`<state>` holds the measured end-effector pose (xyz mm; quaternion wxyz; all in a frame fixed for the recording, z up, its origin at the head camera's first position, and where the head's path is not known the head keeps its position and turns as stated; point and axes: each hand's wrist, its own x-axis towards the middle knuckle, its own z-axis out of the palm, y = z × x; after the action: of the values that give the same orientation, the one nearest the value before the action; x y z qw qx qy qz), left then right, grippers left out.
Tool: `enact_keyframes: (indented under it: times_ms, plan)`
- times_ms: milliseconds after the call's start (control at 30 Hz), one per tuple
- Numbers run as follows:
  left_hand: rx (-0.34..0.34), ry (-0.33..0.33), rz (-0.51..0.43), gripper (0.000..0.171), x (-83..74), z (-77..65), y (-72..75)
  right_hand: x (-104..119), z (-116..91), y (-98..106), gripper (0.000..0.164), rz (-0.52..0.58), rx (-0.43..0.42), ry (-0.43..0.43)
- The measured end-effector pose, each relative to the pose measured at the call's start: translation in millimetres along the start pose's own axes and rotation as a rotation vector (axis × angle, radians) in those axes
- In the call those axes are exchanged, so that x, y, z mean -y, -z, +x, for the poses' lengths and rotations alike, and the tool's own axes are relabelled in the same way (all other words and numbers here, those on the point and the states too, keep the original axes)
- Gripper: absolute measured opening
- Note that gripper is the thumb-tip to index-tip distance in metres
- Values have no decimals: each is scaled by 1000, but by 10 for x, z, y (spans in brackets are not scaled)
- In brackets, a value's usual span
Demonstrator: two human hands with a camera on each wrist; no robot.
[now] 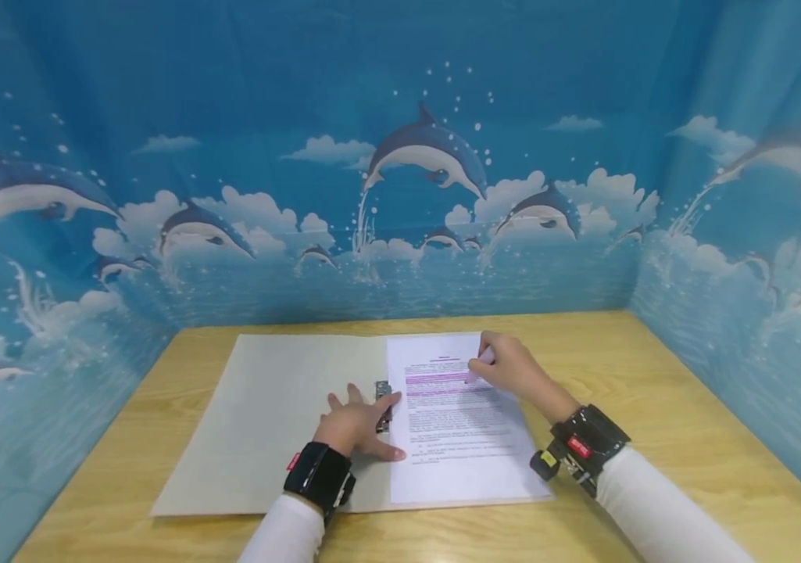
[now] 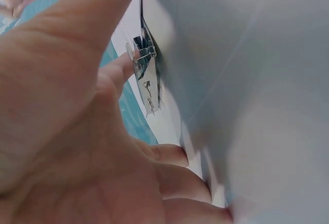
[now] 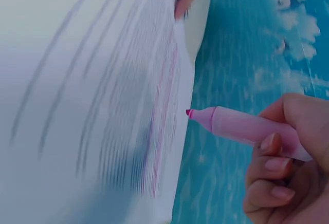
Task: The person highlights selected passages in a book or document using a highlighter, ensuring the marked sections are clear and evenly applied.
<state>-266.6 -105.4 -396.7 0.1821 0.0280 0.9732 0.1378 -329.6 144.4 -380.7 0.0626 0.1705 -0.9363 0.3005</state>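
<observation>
A printed sheet of paper (image 1: 470, 477) lies on the right side of an opened pale folder (image 1: 259, 422). Pink highlighter strokes run across several lines in its upper half. My right hand (image 1: 509, 367) grips a pink highlighter (image 3: 241, 124), its uncapped dark tip pointing at the marked lines; whether the tip touches the paper I cannot tell. With fingers spread, my left hand (image 1: 351, 426) rests across the folder's middle, thumb and forefinger at the sheet's left edge. Beneath it, a metal clip (image 2: 146, 54) on the folder is partly hidden.
The folder lies on a light wood-grain table (image 1: 653, 422). A blue curtain (image 1: 266, 172) with dolphins and clouds surrounds the table at the back and both sides. Each wrist wears a black strap (image 1: 319, 477) with a device on it.
</observation>
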Motion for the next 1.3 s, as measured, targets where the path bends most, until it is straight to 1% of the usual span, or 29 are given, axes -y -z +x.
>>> enact_keyframes:
  times_ms: [133,267,367,467,667,900,1000,1300]
  plan:
    - [-1,-3,7,98,-9,-5,6,192,63,-202,12,10,22,58]
    - [12,-11,18,98,-19,-7,1,317,109,-410,11,24,13,104]
    - [16,-14,22,97,-29,-11,-10,372,135,-531,12,41,17,118]
    - [2,-15,22,95,-24,-17,-19,424,150,-602,14,45,31,126]
    - [-26,-14,22,96,2,-7,-30,498,179,-652,15,38,46,114]
    - [-15,4,34,97,30,6,-5,541,216,-685,12,34,60,115]
    - [-14,3,33,96,32,16,-16,536,218,-695,12,38,60,115]
    - [-13,13,28,98,27,6,-14,519,213,-717,16,57,34,100]
